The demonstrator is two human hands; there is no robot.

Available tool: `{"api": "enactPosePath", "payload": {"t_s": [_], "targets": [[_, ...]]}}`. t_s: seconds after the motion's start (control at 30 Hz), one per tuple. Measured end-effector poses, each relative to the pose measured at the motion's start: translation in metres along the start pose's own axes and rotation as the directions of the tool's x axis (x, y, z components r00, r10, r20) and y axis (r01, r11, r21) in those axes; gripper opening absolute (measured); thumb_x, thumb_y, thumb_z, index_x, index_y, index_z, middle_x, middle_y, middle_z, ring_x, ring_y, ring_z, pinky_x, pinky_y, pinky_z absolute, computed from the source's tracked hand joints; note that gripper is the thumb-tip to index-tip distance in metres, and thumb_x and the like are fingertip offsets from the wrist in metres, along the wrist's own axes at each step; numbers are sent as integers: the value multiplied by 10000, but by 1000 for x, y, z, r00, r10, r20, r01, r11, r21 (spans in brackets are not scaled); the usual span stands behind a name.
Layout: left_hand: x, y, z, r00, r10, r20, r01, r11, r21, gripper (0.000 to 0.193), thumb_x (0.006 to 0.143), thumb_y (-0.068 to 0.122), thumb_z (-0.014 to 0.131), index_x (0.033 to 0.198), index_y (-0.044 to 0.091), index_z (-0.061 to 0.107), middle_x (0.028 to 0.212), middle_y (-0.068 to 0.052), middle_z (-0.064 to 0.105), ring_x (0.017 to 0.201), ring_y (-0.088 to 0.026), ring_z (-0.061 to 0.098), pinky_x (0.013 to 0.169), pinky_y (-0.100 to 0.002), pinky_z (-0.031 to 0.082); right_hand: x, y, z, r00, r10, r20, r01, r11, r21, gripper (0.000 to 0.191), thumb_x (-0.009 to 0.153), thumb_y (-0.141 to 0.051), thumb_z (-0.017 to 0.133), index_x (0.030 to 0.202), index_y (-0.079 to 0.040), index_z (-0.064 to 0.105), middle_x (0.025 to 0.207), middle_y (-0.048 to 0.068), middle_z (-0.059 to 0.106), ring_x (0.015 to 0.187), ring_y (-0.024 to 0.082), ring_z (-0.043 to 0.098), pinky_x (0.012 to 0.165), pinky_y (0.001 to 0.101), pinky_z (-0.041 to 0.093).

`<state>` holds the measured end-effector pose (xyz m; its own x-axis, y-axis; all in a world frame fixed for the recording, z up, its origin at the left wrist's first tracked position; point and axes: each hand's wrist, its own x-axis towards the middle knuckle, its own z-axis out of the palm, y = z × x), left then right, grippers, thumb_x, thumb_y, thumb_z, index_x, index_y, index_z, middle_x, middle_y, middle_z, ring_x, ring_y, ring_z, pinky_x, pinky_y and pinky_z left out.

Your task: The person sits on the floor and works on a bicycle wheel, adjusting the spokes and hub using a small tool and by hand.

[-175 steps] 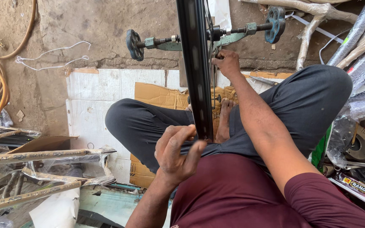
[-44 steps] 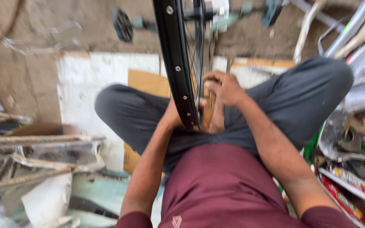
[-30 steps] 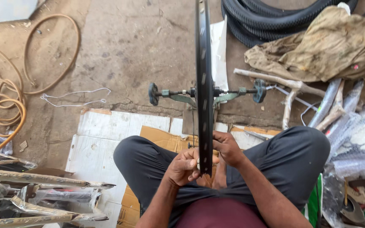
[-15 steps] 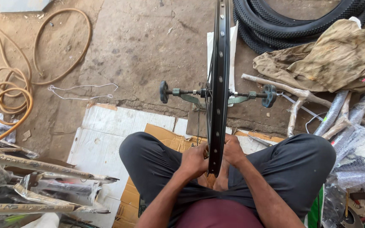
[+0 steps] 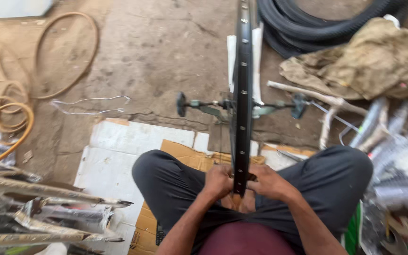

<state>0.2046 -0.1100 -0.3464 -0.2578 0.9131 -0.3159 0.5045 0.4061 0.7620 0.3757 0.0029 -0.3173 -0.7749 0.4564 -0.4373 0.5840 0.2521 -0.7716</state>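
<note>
- The bicycle wheel rim (image 5: 242,99) stood upright between the person's knees, its lower edge at the lap.
- Left hand (image 5: 218,182) and right hand (image 5: 269,183) each had their grip closed on the rim's bottom from opposite sides.
- Flattened cardboard (image 5: 133,146) covered the concrete floor (image 5: 166,52) beneath.
- Tyres (image 5: 308,23), a rag (image 5: 364,61) and metal scrap (image 5: 38,208) crowded both sides; open floor lay ahead.

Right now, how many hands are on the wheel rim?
2: left hand and right hand flank the upright black metal wheel rim at its bottom edge.

Soft even daylight, slight motion blur throughout.
</note>
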Motion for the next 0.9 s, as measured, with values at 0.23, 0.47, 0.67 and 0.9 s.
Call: {"api": "enactPosePath", "payload": {"t_s": [0.23, 0.47, 0.67, 0.9], "targets": [[6, -37, 19, 994, -10, -109, -15, 974, -227, 328, 985, 298, 610, 873, -6, 661, 798, -185, 646, 729, -333, 653, 676, -458, 518, 15, 23, 35, 992, -88, -92, 100, 986, 133, 178, 897, -180, 690, 1011, -47, 718, 893, 105, 766, 821, 236, 738, 758, 379, 576], [46, -27, 28, 973, 24, -231, -119, 907, -405, 342, 1003, 250, 523, 1241, 20, 606, 1097, -191, 665, 1000, -313, 677, 878, -460, 543, 24, 39, 31, 912, 347, -217, -142, 766, 627, 310, 956, -41, 593, 1241, -37, 713, 844, 117, 728, 724, 225, 653, 654, 351, 551], [69, -20, 34, 967, -58, -250, -49, 914, -403, 296, 981, 229, 499, 1147, 12, 612, 907, -109, 649, 749, -252, 695, 653, -428, 569, 26, 41, 13, 954, 278, -116, 5, 369, 929, 594, 875, 96, 485, 1449, -55, 500, 1194, 92, 722, 921, 188, 737, 770, 329, 637], [64, -28, 44, 970, -69, -233, -59, 864, -500, 247, 1060, 229, 504, 1070, -3, 591, 785, -73, 556, 658, -236, 604, 566, -401, 546, 36, 31, 36, 939, 302, -167, -180, 842, 509, 408, 982, -103, 615, 1387, -57, 599, 1174, 127, 749, 861, 200, 738, 733, 337, 626]]}}
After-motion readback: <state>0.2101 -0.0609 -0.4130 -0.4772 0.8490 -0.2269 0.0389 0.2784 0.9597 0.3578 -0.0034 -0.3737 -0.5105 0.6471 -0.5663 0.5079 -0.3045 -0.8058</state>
